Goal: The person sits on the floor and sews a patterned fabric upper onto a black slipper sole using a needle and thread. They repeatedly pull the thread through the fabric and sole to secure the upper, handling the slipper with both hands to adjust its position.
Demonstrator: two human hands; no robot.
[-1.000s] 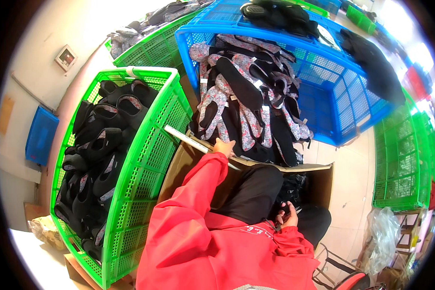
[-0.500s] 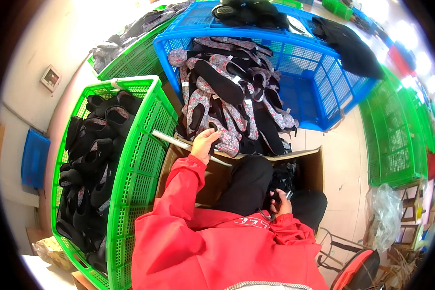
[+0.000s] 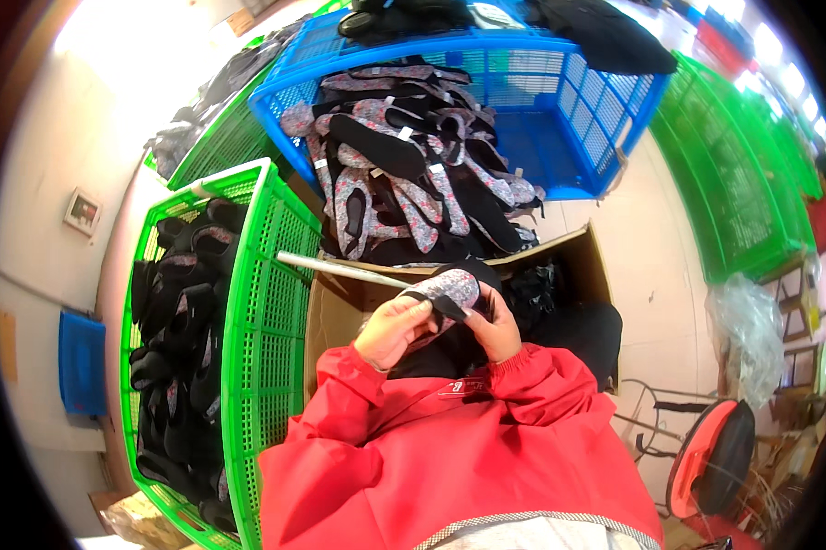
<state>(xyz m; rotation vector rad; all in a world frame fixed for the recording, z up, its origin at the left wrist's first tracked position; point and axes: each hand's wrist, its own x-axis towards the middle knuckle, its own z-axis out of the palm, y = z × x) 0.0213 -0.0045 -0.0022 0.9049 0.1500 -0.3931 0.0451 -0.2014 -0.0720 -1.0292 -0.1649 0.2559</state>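
Note:
Both of my hands hold one patterned shoe upper (image 3: 448,290) with black trim, close in front of my chest. My left hand (image 3: 393,328) grips its near end from the left. My right hand (image 3: 495,321) clasps it from the right. Red sleeves cover both forearms. Under the hands stands an open cardboard box (image 3: 340,302) with dark pieces inside. Just beyond it a heap of similar patterned and black uppers (image 3: 404,174) spills out of a blue crate (image 3: 560,101).
A green crate (image 3: 257,302) at my left holds several black uppers. More green crates (image 3: 743,183) stand at the right, with a clear plastic bag (image 3: 752,330) and a red stool (image 3: 706,458) near my right side. A small blue bin (image 3: 81,359) sits far left.
My left hand pulled back from the heap with a patterned upper. My right hand rose from the box to meet it. Both now hold the piece together.

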